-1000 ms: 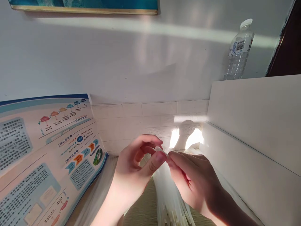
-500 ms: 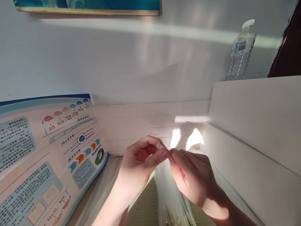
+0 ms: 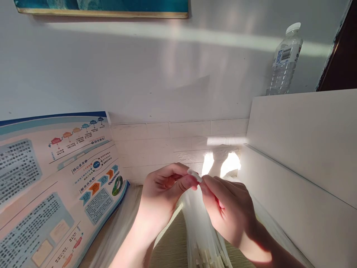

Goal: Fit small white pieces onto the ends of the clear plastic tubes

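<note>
My left hand point(image 3: 163, 195) and my right hand point(image 3: 227, 212) meet at the fingertips above a bundle of translucent white plastic strips point(image 3: 202, 238). A small white plastic piece point(image 3: 194, 175) sticks up between them, pinched by my left thumb and the tips of my right fingers. The bundle hangs down below my hands, with its cut ends at the bottom edge of the view. Its top is hidden behind my fingers.
A folded printed leaflet point(image 3: 55, 178) lies to the left, and a light wood surface point(image 3: 170, 242) runs below my hands. A white panel point(image 3: 301, 149) stands on the right. A plastic water bottle point(image 3: 285, 61) stands behind it, beneath a framed picture point(image 3: 100, 7) on the wall.
More of the small white piece shows above my left thumb, and it now lies tilted toward my right fingers. My hands have shifted only slightly.
</note>
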A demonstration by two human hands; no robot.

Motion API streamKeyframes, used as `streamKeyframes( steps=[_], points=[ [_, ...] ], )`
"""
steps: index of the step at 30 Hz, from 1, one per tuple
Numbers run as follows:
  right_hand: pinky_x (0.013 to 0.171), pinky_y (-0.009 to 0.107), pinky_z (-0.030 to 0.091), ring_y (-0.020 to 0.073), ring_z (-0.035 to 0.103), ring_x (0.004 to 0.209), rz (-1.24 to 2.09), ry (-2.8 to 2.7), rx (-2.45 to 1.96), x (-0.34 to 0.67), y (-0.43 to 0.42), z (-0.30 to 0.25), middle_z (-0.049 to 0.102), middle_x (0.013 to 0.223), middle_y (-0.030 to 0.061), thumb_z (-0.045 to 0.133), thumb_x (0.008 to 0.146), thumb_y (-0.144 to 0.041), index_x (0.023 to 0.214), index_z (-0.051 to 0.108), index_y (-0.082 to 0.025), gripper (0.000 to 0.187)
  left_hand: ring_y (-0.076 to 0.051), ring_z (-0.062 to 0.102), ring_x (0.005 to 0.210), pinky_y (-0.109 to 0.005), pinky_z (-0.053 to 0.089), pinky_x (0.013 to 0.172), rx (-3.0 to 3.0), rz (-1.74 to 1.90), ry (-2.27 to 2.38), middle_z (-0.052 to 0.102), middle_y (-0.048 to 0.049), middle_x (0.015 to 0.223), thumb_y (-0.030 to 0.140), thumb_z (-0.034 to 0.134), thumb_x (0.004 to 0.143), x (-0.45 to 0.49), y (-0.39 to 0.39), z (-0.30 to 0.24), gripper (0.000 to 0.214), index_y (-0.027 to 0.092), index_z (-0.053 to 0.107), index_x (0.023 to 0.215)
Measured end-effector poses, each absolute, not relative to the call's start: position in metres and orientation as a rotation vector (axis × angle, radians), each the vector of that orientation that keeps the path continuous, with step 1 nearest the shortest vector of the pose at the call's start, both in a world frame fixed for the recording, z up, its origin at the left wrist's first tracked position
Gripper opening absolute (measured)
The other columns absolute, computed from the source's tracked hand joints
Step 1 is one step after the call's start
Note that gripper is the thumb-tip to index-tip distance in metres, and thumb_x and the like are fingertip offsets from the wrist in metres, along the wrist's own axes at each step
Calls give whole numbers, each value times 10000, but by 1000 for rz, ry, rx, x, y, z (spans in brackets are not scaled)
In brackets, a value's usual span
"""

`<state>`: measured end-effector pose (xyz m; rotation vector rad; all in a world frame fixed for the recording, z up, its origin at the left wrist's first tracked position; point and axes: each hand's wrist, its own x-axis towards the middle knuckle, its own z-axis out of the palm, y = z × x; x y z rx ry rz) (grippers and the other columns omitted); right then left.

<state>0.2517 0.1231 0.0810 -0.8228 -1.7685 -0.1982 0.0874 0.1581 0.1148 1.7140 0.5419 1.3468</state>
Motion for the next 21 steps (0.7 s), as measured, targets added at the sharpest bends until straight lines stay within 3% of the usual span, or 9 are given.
streamKeyframes(
  steps=[10, 18, 21],
  points=[
    [508, 269, 190, 83, 224, 539, 258, -1824, -788, 253, 107, 87, 252, 600, -49, 482, 963, -127, 686, 287, -196, 346, -179, 619, 739, -308, 529, 660, 1731, 1295, 385, 668, -35, 783, 266, 744, 875, 84, 163, 114, 47, 264, 759, 830],
    [472, 264, 240, 85, 246, 486, 484, -1895, -676, 262, 106, 88, 283, 543, -59, 499, 958, -211, 799, 623, -188, 203, -166, 579, 694, -282, 467, 577, 1646, 1206, 302, 650, -32, 779, 387, 841, 776, 85, 164, 109, 215, 248, 766, 922],
    [488, 242, 341, 79, 366, 485, 714, -1905, -584, 263, 99, 91, 450, 551, -43, 520, 943, -202, 828, 690, -196, 205, -192, 577, 735, -333, 499, 630, 1754, 1266, 184, 642, -40, 807, 482, 841, 748, 87, 163, 107, 241, 302, 772, 892]
  ],
)
